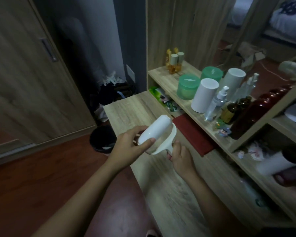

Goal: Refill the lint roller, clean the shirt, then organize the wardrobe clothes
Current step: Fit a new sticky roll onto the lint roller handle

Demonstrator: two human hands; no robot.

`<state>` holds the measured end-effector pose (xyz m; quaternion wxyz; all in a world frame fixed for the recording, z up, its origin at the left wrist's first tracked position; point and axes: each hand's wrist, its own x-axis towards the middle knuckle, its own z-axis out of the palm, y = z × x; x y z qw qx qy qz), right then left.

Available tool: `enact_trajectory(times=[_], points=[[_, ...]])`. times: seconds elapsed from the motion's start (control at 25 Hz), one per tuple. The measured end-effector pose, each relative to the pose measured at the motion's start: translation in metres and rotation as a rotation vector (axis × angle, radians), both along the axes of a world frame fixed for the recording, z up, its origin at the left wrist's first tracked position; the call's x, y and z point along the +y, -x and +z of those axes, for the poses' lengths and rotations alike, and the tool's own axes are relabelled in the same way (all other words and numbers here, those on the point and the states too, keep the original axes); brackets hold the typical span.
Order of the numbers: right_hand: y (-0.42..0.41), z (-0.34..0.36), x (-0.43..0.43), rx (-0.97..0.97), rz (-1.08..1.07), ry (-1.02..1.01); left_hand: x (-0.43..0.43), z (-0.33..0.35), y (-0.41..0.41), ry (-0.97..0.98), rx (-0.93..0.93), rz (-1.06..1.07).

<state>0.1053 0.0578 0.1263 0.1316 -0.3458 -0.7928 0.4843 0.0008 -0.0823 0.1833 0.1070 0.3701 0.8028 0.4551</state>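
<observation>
While held above wooden tabletop (126,108), lint roller (158,129) sits mid-scene, tilted, roll end pointing far. Left hand (128,144) grips white roll, fingers (138,130) curled over top, thumb along near side. Right hand (179,156) wraps handle (169,150), fingers curled round it. Flat red item (193,134) lies just right of roller; black bin (102,139) on floor, left.

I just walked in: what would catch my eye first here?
First, the white lint roller held over the wooden desk: the left hand grips its roll, the right hand its handle. Next, the crowded shelf to the right, with a green jar, a white tube and a spray bottle. A black bin stands on the floor left of the desk.
</observation>
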Motion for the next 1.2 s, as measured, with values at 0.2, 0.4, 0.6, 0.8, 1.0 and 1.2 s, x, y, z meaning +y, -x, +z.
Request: enact_trajectory(times=[0.2, 0.4, 0.6, 0.8, 1.0, 1.2], points=[[0.077, 0.000, -0.043, 0.044, 0.085, -0.013, -0.050, 0.006, 0.070, 0.019, 0.039, 0.130], [0.207, 0.010, -0.119, 0.086, 0.081, 0.092, -0.137, 0.015, 0.184, -0.086, 0.068, 0.408], [0.333, 0.033, -0.193, 0.221, 0.017, 0.134, -0.223, 0.038, 0.302, -0.061, 0.145, 0.493], [0.423, 0.055, -0.227, 0.337, 0.188, 0.122, -0.261, 0.047, 0.413, -0.041, 0.177, 0.540], [0.516, 0.046, -0.213, 0.458, 0.229, 0.139, -0.242, 0.029, 0.520, 0.097, 0.265, 0.465], [0.641, 0.045, -0.174, 0.506, 0.193, 0.142, -0.181, 0.018, 0.662, 0.476, 0.486, 0.265]])
